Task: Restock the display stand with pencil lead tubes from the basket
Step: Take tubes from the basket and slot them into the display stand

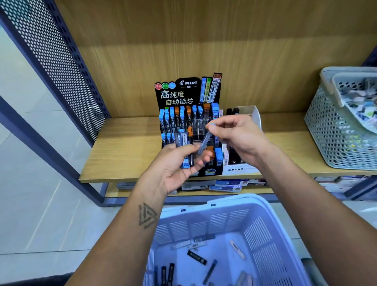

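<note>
A black Pilot display stand (177,94) sits on the wooden shelf, its slots holding blue- and orange-capped lead tubes. My left hand (176,166) grips a small bunch of lead tubes (186,152) in front of the stand. My right hand (236,136) pinches one blue-capped lead tube (205,141) by its top, tilted, its lower end near the bunch. The lilac basket (266,231) below holds several loose tubes.
A white Mono box (241,168) stands right of the stand. A grey perforated basket (340,135) full of small items sits at the shelf's right end. A dark mesh panel (59,60) closes the shelf's left side. Boxes lie on the lower shelf (224,186).
</note>
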### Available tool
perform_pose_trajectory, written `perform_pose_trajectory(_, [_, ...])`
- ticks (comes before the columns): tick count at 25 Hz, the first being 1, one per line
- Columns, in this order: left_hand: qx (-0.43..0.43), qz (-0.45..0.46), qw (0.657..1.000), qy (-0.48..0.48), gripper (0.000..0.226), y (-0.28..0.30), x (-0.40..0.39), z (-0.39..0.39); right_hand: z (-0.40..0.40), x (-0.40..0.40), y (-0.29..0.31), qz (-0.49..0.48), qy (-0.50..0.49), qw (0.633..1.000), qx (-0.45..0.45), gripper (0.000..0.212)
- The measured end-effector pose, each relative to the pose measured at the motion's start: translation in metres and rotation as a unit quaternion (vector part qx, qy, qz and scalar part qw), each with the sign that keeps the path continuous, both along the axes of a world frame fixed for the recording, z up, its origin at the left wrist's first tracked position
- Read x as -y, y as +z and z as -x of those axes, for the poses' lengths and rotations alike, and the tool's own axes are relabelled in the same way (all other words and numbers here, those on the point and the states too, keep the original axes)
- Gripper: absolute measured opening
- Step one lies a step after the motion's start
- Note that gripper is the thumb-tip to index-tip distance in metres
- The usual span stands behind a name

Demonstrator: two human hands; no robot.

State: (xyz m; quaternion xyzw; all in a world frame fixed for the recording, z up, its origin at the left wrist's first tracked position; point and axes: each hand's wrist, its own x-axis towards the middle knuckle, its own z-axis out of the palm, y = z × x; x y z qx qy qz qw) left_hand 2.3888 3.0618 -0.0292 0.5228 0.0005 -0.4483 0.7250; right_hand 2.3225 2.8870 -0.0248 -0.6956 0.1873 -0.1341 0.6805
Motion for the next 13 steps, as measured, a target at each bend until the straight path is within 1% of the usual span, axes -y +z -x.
perform_pose_trajectory(3, [-0.001, -0.018, 1.0, 0.016, 0.018, -0.002, 0.007, 0.003, 0.006, 0.007, 0.002, -0.015, 0.009, 1.0, -0.012, 0.012])
perform_pose_trajectory(6, [0.032, -0.054, 0.997, 0.051, 0.02, -0.005, 0.014, 0.004, 0.007, 0.006, 0.005, 0.022, -0.008, 1.0, -0.019, 0.016])
perform_pose_trajectory(9, [0.049, -0.066, 0.994, 0.065, 0.023, -0.006, 0.017, 0.005, 0.006, 0.005, 0.008, 0.057, -0.029, 0.998, -0.008, 0.018])
perform_pose_trajectory(11, [0.046, -0.068, 0.994, 0.074, 0.031, -0.006, 0.013, 0.0, 0.001, 0.008, 0.008, 0.105, -0.061, 0.993, 0.002, 0.016])
perform_pose_trajectory(13, [0.032, -0.061, 0.994, 0.088, 0.033, -0.004, 0.006, -0.008, -0.01, 0.011, 0.007, 0.189, -0.094, 0.977, 0.009, 0.014])
